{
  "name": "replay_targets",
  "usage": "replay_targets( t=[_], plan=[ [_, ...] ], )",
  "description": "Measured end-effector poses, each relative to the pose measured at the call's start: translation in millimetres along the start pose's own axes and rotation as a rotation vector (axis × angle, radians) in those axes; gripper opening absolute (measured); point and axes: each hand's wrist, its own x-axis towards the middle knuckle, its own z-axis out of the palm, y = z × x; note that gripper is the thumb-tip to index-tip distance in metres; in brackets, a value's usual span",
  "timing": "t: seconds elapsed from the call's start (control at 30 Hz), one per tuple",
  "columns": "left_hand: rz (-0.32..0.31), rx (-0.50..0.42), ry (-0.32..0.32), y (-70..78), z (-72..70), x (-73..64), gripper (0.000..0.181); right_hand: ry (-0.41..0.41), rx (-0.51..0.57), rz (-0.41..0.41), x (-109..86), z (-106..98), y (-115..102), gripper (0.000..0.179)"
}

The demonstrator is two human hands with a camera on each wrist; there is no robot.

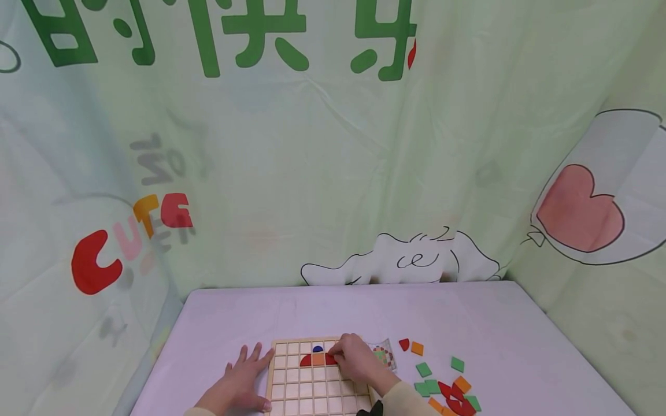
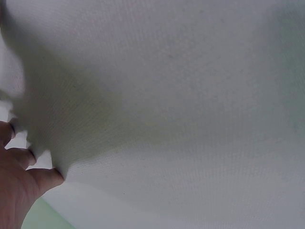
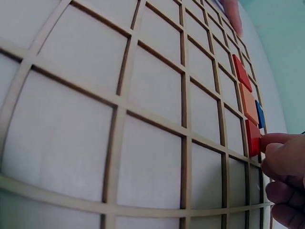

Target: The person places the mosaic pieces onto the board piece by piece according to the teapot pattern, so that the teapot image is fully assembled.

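Observation:
A wooden grid board (image 1: 270, 378) lies on the table. In its upper rows sit an orange square tile (image 1: 318, 359), a red rounded tile (image 1: 306, 361) left of it and a small blue half-round tile (image 1: 318, 349) above. To the orange tile's right is another red tile (image 3: 253, 138); the thumb and index finger of my right hand (image 1: 359, 359) pinch its edge, the other fingers curled. My left hand (image 1: 240, 381) spreads its fingers along the board's left side, fingertip and thumb at the frame. The left wrist view shows only part of this hand (image 2: 19, 181) against the pale tabletop.
Right of the board is a printed pattern card (image 1: 388, 352), partly behind my right hand. Further right lie scattered loose tiles: green squares (image 1: 457, 364), orange squares (image 1: 417, 348) and red rounded pieces (image 1: 404, 344). A printed curtain (image 1: 291, 190) hangs behind the table (image 1: 312, 312).

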Motion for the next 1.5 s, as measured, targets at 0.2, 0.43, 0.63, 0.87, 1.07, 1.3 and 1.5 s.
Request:
replay_targets(
  t=[0.2, 0.43, 0.63, 0.87, 1.07, 1.3, 1.5],
  plan=[
    [-0.001, -0.008, 0.002, -1.1, -0.5, -0.6, 0.107, 0.001, -0.001, -0.034, 0.4, 0, 2, 0.016],
    [-0.006, -0.007, -0.001, -2.8, 0.0, 0.0, 0.106, 0.07, -0.006, -0.078, 2.7, 1, 2, 0.015],
    [-0.003, -0.011, -0.008, -1.1, -0.3, 0.6, 0.106, 0.064, -0.023, -0.072, 9.2, 3, 2, 0.02],
    [0.029, -0.012, 0.015, -1.0, 0.1, -1.3, 0.107, 0.064, -0.046, -0.059, 13.3, 8, 3, 0.023],
    [0.037, -0.01, 0.023, -2.2, 0.8, -0.9, 0.108, 0.076, -0.074, -0.083, 12.0, 7, -2, 0.026],
    [0.027, -0.004, 0.019, -2.6, 1.0, -0.3, 0.107, 0.068, -0.095, -0.095, 12.2, 8, -3, 0.025],
    [0.022, -0.01, 0.022, -2.7, 0.6, -1.1, 0.107, 0.045, -0.097, -0.086, 12.9, 8, -4, 0.024]
  ],
)
